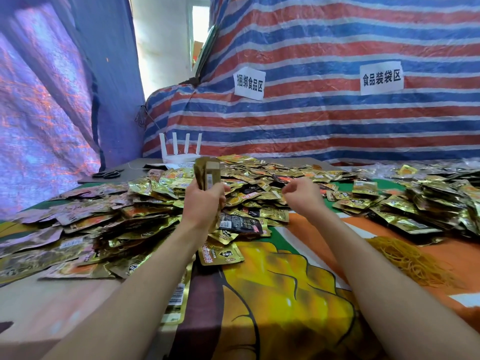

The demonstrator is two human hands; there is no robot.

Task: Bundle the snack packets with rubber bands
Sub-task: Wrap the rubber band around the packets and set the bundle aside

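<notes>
My left hand [204, 202] grips an upright stack of gold snack packets [207, 174] above the table, the stack's top edge pointing up. To its right my right hand [301, 194] hovers over the heap with fingers curled; whether it pinches a rubber band I cannot tell. A big heap of loose gold and black snack packets [145, 203] covers the table behind and left of my hands. A pile of yellow rubber bands [407, 258] lies on the cloth at the right.
A second heap of packets [428, 203] lies at the far right. Black scissors [107, 174] and a white router [180, 152] sit at the back left. A striped tarp wall [311, 113] with two paper signs closes the back. Orange-yellow printed cloth [280, 294] covers the near table.
</notes>
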